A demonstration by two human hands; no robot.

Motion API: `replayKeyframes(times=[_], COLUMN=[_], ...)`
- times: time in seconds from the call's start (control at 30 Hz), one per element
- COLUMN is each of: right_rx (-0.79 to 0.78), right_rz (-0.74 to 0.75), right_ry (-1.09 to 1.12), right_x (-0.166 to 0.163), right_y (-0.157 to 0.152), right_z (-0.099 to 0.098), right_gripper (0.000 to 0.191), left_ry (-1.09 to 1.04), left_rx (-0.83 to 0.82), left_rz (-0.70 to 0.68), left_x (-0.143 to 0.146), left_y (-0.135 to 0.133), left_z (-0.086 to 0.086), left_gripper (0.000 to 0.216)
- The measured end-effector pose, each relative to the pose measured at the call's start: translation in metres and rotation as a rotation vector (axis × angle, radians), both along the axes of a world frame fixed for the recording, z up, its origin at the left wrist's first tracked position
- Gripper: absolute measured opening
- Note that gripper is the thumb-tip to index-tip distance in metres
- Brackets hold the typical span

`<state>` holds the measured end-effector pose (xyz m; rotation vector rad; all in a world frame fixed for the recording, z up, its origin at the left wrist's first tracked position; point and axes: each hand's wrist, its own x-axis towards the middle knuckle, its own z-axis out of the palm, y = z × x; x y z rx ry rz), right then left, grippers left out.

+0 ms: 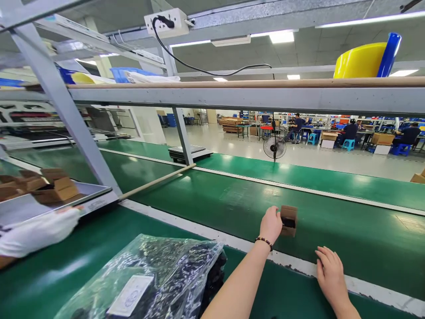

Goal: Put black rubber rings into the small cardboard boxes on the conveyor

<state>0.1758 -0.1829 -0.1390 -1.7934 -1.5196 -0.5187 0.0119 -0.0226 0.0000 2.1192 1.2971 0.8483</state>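
On the green conveyor belt [332, 235] stands a small open cardboard box [292, 211] with something black inside, too dark to make out. My left hand [270, 225], with a beaded bracelet at the wrist, has its bent fingers closed at the box's left side; the thumb side is partly hidden. Farther right and nearer me, my right hand [331, 272] hovers by the white strip, fingers loosely stretched and nothing in them. Left of my forearm lies a large clear plastic bag [166, 252] of black parts, with a white label [131, 295] on it.
At the left, a co-worker's white-gloved hand [43, 230] is beside a tray [96, 191] with several open cardboard boxes [61, 188]. A shelf beam [232, 96] crosses above the belt, held by a slanted post [66, 102]. A scale [186, 153] sits farther back.
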Motion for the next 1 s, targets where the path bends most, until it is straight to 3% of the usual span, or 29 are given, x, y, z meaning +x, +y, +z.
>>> replayKeyframes(times=[0.17,0.4,0.53,0.73,0.87,1.0], right_rx=[-0.054,-0.121,-0.142,-0.136,-0.172,-0.387], right_rz=[0.045,0.089,0.106,0.112,0.096,-0.017], right_ry=[0.172,0.320,0.316,0.268,0.209,0.063], right_x=[0.003,0.003,-0.001,-0.012,-0.023,-0.024], right_y=[-0.001,-0.007,-0.009,-0.008,-0.012,-0.029], right_z=[0.002,0.007,0.011,0.027,0.059,0.103], right_gripper=[0.027,0.027,0.027,0.026,0.026,0.022], left_ry=[0.048,0.469,0.622,0.596,0.537,0.492], left_rx=[-0.039,-0.287,-0.310,-0.365,-0.427,-0.436], left_rz=[-0.079,-0.639,-0.647,-0.722,-0.722,-0.691], left_x=[-0.047,-0.094,-0.103,-0.103,-0.105,-0.098], left_y=[-0.037,-0.092,-0.111,-0.118,-0.112,-0.103], left_z=[-0.009,-0.023,-0.027,-0.028,-0.037,-0.056], left_gripper=[0.025,0.017,0.021,0.021,0.020,0.012])
